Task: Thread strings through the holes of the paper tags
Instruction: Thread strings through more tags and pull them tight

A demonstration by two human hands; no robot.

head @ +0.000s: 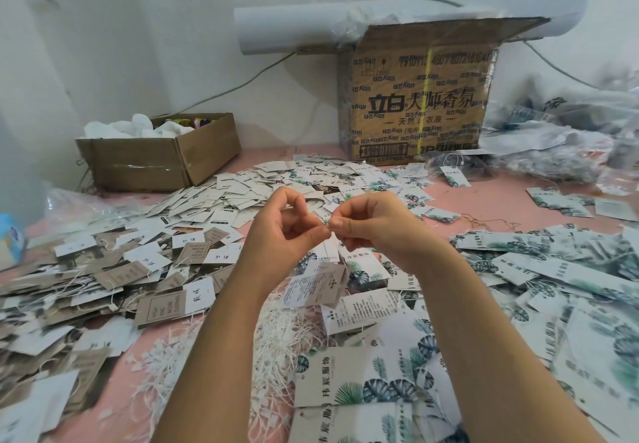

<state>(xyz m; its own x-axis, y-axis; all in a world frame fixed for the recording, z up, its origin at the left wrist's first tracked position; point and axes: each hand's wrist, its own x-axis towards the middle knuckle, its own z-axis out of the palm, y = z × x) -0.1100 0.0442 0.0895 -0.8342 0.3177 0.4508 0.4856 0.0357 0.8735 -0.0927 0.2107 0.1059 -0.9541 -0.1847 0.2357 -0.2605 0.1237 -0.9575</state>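
My left hand [283,231] and my right hand [373,228] are raised together above the pink surface, fingertips meeting. Both pinch a thin white string [327,231] between thumb and forefinger. A small bunch of paper tags [316,287] hangs from that string below my hands, printed side toward me. A heap of loose white strings [276,342] lies under my forearms. Piles of paper tags cover the surface: brown and white ones [114,270] at the left, leaf-printed ones [553,270] at the right.
A small open cardboard box [162,159] stands at the back left. A tall printed cardboard box [418,97] stands at the back centre with a white roll [294,28] on it. Plastic bags of tags [560,145] lie at the back right.
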